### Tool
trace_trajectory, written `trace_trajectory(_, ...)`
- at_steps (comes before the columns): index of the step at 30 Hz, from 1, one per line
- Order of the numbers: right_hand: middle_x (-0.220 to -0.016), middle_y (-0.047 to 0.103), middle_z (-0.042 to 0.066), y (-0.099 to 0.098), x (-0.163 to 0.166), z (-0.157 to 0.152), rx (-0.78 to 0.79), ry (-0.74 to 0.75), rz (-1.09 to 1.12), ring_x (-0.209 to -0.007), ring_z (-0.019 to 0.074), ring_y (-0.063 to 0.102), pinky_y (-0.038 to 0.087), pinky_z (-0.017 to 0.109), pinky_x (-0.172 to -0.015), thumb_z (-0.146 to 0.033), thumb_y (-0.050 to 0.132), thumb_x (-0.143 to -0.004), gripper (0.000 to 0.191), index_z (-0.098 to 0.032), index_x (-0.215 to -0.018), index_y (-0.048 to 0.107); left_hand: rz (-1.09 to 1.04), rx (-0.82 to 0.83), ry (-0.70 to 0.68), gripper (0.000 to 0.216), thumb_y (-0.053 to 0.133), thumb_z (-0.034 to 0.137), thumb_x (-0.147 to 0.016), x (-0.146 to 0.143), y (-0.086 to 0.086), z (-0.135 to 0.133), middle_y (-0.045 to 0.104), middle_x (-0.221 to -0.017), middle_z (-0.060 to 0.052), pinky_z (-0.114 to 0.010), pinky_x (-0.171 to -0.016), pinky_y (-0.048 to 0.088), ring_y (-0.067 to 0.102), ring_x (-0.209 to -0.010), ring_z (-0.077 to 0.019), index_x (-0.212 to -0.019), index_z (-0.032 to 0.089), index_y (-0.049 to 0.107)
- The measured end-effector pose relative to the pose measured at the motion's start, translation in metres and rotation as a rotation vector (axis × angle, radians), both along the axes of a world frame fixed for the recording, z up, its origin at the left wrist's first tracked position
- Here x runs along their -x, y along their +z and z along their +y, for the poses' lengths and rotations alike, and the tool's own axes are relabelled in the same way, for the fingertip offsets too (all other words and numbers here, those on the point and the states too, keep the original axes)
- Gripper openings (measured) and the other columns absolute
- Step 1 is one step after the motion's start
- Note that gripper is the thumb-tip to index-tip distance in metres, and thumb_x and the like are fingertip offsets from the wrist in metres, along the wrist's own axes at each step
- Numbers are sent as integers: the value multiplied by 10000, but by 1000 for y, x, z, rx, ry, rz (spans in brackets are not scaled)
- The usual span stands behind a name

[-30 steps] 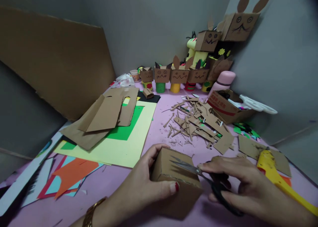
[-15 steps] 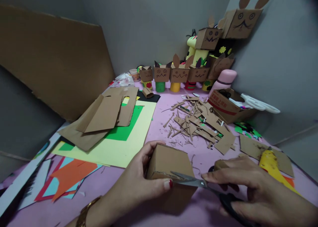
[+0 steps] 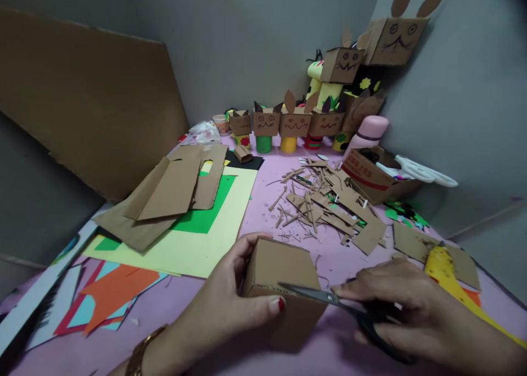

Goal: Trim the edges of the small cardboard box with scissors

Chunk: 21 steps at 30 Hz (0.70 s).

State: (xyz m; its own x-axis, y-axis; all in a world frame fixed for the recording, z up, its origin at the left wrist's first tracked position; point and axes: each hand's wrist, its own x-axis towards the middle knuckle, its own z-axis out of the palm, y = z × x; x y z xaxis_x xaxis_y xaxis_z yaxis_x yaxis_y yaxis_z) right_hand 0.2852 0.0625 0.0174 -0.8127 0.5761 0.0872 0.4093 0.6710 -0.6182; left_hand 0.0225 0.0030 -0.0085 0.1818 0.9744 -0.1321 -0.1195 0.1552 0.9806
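My left hand point(image 3: 242, 293) is wrapped round the left side of a small brown cardboard box point(image 3: 284, 266), its thumb with a red nail across the front face. In my right hand point(image 3: 399, 310) is a pair of scissors point(image 3: 329, 297) with black handles. The blades look nearly closed and lie along the box's upper front edge, the tip close to my left thumb. Some of my right fingers are hidden behind the handles. The box's underside is out of sight.
Cardboard scraps point(image 3: 329, 200) lie heaped beyond the box. Left are cardboard pieces point(image 3: 168, 189) on yellow and green sheets, and orange paper point(image 3: 119, 288). A yellow glue gun point(image 3: 442, 266) lies right. Box-headed animal figures point(image 3: 296, 123), a pink bottle point(image 3: 370, 129) and an open carton point(image 3: 370, 175) stand behind.
My right hand and the scissors have shifted slightly left along the box edge, and the blades look more closed. My left hand keeps its hold. The whole view has moved a little.
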Motion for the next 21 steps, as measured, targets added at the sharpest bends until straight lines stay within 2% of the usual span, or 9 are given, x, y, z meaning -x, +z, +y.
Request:
trace_trajectory(4,-772,724,-2,-6,1,7,90,-153,64,-616,139,636,483,210,-552,-163,647,-771,286,-236,-1043,699,6,-18,35,623,800,408,-652,5,5,1,673,-1102,-13,-266,-767,494,630,-992,-209,-1167,280,475)
trace_trajectory(9,-912,727,16,-9,-9,12,-17,-35,-23,-754,180,652,491,268,-649,-188,738,-709,415,-290,-1107,681,46,-43,86,595,802,364,-641,8,10,5,675,-1046,5,-247,-769,494,628,-968,-191,-1143,264,498)
trace_trajectory(21,-694,639,-14,-8,-9,9,-195,101,-39,-615,138,594,335,268,-557,-105,585,-793,349,-252,-1101,659,13,-64,75,576,811,325,-642,5,5,4,670,-1039,18,-242,-740,495,631,-966,-188,-1143,290,529)
